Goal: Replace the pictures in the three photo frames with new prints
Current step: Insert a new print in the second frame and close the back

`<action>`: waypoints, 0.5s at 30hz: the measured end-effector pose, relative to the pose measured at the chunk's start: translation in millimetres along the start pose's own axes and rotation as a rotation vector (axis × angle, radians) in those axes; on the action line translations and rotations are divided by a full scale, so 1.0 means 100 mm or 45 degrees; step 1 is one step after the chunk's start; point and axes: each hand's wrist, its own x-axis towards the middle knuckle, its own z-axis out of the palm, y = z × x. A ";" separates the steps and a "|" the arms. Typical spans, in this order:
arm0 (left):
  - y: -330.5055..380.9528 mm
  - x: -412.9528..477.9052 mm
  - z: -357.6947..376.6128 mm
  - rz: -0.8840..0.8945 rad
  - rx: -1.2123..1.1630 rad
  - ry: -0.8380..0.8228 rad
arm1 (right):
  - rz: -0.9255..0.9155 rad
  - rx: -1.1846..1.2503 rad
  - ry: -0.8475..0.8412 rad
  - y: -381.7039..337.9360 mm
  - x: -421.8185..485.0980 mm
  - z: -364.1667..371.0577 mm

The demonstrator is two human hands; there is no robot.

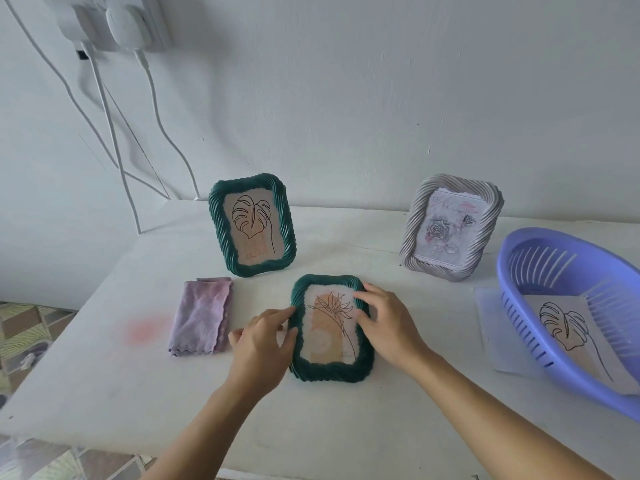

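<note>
A green frame (pixel 330 370) with a flower line print lies flat, face up, in the middle of the white table (pixel 104 393). My left hand (pixel 261 344) touches its left edge with the fingertips. My right hand (pixel 384 323) rests on its right edge, fingers curled over the rim. A second green frame (pixel 221 237) with a leaf print stands upright behind it, to the left. A grey frame (pixel 483 237) with a rose picture stands at the back right. A leaf print (pixel 568 332) lies in the purple basket (pixel 519 268) on the right.
A folded lilac cloth (pixel 201 317) lies left of the flat frame. A sheet of paper (pixel 491 327) sticks out under the basket. White cables (pixel 114 157) hang down the wall from a socket at the top left. The table's left edge drops to a patterned floor.
</note>
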 end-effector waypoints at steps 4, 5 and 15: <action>-0.01 -0.03 0.11 0.112 0.213 0.048 | -0.046 -0.045 0.066 0.16 -0.04 -0.04; -0.02 -0.02 0.11 0.125 0.221 0.062 | -0.071 -0.044 0.086 0.19 -0.05 -0.04; -0.16 0.06 0.02 0.222 0.265 -0.008 | -0.157 -0.187 0.201 0.20 -0.04 0.05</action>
